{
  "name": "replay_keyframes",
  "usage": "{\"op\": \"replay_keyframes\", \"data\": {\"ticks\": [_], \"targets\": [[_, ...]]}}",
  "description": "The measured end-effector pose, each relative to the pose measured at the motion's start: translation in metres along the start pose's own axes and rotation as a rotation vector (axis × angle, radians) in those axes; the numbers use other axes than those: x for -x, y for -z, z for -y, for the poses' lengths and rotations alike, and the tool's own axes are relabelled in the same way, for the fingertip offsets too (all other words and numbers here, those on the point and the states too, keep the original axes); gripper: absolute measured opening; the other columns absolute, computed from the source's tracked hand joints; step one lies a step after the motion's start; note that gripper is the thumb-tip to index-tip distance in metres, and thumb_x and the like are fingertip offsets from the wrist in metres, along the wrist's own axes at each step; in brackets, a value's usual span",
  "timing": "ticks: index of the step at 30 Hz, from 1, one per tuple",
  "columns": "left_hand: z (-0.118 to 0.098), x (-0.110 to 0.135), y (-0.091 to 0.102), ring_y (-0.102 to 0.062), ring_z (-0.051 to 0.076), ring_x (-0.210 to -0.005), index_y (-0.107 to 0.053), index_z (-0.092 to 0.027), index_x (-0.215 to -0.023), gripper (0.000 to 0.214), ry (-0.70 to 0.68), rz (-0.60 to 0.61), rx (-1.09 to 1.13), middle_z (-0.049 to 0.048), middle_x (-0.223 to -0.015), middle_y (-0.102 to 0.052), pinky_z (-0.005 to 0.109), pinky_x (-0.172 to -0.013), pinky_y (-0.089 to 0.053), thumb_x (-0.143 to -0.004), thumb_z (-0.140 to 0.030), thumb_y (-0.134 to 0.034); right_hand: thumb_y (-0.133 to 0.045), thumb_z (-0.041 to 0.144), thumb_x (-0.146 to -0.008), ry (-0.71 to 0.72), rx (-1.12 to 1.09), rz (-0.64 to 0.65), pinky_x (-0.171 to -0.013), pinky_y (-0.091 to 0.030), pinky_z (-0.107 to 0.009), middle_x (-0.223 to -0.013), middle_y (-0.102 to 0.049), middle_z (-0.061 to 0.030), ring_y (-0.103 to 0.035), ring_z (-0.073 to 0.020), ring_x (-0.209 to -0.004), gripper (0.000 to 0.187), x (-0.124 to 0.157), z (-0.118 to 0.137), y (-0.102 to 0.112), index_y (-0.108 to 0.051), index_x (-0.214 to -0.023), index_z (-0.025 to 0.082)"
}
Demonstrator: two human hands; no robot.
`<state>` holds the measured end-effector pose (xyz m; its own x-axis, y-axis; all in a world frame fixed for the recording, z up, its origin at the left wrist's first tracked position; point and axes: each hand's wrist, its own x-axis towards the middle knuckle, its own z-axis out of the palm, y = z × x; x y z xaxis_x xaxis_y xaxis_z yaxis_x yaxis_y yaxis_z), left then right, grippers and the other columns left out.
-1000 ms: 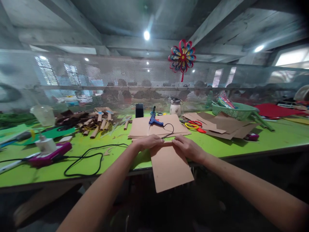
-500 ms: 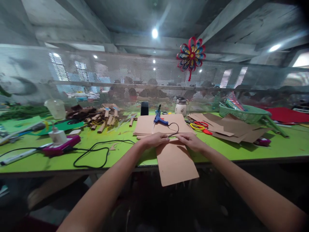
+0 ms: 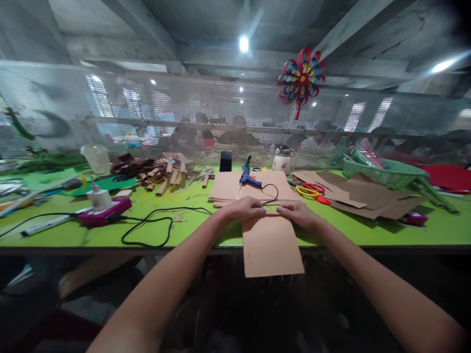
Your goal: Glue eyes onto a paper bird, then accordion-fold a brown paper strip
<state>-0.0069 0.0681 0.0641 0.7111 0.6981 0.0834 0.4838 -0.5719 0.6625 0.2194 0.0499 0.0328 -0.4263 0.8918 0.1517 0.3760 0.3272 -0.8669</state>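
A tan sheet of cardboard [image 3: 273, 247] hangs over the table's front edge, its far end between my two hands. My left hand [image 3: 247, 209] is closed on the sheet's left upper edge, and my right hand [image 3: 296, 214] pinches it on the right, thumbs close together. The part under my fingers looks folded or rolled over, though the fingers hide much of it. Just beyond them lies a stack of tan cardboard [image 3: 224, 189]. On the stack rests a blue glue gun [image 3: 252, 179] with a black cord.
Red and yellow scissors [image 3: 312, 190] and brown cardboard pieces [image 3: 382, 196] lie to the right, near a green basket [image 3: 395, 174]. Leftward are a purple power strip [image 3: 105, 213], a looping black cable [image 3: 171, 225] and small cardboard rolls [image 3: 172, 176]. A white jar [image 3: 281, 159] stands behind.
The view has shifted slightly, so the scene sits a little further right. The sheet hangs straighter, and both hands still hold its far edge.
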Motion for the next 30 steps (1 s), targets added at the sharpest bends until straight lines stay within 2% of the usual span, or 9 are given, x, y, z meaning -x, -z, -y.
{"op": "replay_keyframes", "data": {"ticks": [5,10,14,17,20,26,30], "targets": [[0.001,0.0,-0.001,-0.036,0.01,-0.056,-0.055,-0.014,-0.07,0.039,0.006,-0.033,0.016,-0.0025,-0.061,-0.044,0.023,-0.051,-0.027,-0.077,-0.052,-0.05,-0.052,0.061,-0.078,0.003,-0.026,0.03,-0.047,-0.016,-0.024,-0.049,-0.031,0.0076,-0.022,-0.0061,-0.046,0.049,0.0,0.001,-0.002,-0.038,-0.058,0.018],[0.003,0.0,0.001,-0.038,0.01,-0.056,-0.058,-0.013,-0.071,0.039,0.007,-0.008,0.009,-0.0022,-0.061,-0.046,0.023,-0.051,-0.028,-0.077,-0.05,-0.051,-0.048,0.058,-0.083,0.054,0.067,0.029,-0.045,-0.021,-0.023,-0.047,-0.035,0.006,-0.029,-0.0068,-0.043,0.048,0.003,0.002,-0.002,-0.043,-0.058,0.017],[0.009,-0.003,-0.001,-0.043,0.011,-0.062,-0.063,-0.011,-0.079,0.037,-0.023,0.014,0.012,0.0001,-0.066,-0.052,0.023,-0.054,-0.032,-0.078,-0.047,-0.052,-0.048,0.054,-0.084,0.108,0.148,0.187,-0.048,-0.028,-0.022,-0.057,-0.047,0.0027,-0.037,-0.008,-0.05,0.043,-0.001,0.005,-0.002,-0.056,-0.071,0.014],[0.011,-0.007,-0.005,-0.046,0.012,-0.065,-0.064,-0.011,-0.082,0.037,-0.028,0.017,0.012,0.002,-0.071,-0.056,0.023,-0.056,-0.033,-0.078,-0.045,-0.052,-0.049,0.052,-0.084,0.151,0.227,0.241,-0.051,-0.029,-0.022,-0.062,-0.046,0.0022,-0.037,-0.0085,-0.055,0.042,-0.005,0.008,-0.001,-0.059,-0.075,0.013],[0.011,-0.007,-0.005,-0.045,0.012,-0.064,-0.063,-0.011,-0.081,0.038,-0.011,0.024,0.056,0.0021,-0.071,-0.055,0.023,-0.056,-0.033,-0.078,-0.047,-0.053,-0.046,0.052,-0.085,0.153,0.233,0.224,-0.052,-0.029,-0.022,-0.062,-0.043,0.0028,-0.035,-0.0086,-0.056,0.042,-0.005,0.007,-0.001,-0.056,-0.071,0.014],[0.013,0.002,0.005,-0.043,0.011,-0.06,-0.056,-0.013,-0.071,0.044,0.05,0.131,0.324,-0.0009,-0.065,-0.05,0.022,-0.055,-0.033,-0.075,-0.057,-0.055,-0.043,0.054,-0.087,0.126,0.175,0.129,-0.053,-0.031,-0.022,-0.064,-0.043,0.0028,-0.036,-0.0093,-0.058,0.043,0.005,0.001,-0.003,-0.049,-0.069,0.015],[0.015,0.003,0.009,-0.04,0.01,-0.053,-0.055,-0.014,-0.068,0.045,0.106,0.141,0.322,-0.0031,-0.057,-0.045,0.022,-0.05,-0.029,-0.071,-0.059,-0.058,-0.043,0.056,-0.086,0.088,0.141,0.094,-0.054,-0.032,-0.022,-0.065,-0.045,0.003,-0.039,-0.0099,-0.058,0.044,0.008,0.001,-0.006,-0.05,-0.071,0.016]]}}
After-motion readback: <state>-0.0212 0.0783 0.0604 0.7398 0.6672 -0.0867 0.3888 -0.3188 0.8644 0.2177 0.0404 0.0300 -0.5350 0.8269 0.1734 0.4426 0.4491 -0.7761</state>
